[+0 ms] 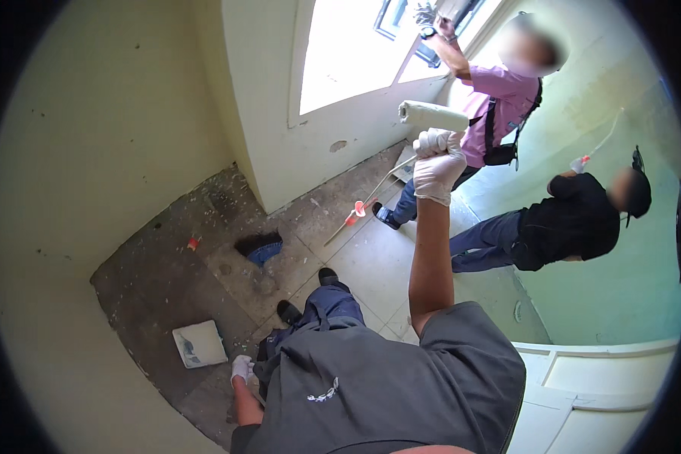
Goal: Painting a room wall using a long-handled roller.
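My right hand (pixel 440 162), in a white glove, is raised in front of me with its fingers closed around a paint roller. The roller's white cover (pixel 434 115) sits just above the knuckles. From beside this hand a bent metal rod (pixel 390 174) slants down to an orange handle-like part (pixel 352 218); I cannot tell whether it belongs to the same roller. My left hand (pixel 242 369), also gloved, hangs low by my hip with curled fingers. Whether it holds anything is hidden. Near it on the floor is a square white paint-stained object (pixel 200 344).
A person in a pink shirt (pixel 502 93) reaches up at the bright window (pixel 346 62). Another in black (pixel 573 221) holds an orange-handled tool (pixel 585 159) near the green wall (pixel 601 295). A small orange piece (pixel 193 243) lies on the speckled floor; white panels (pixel 607 374) stand lower right.
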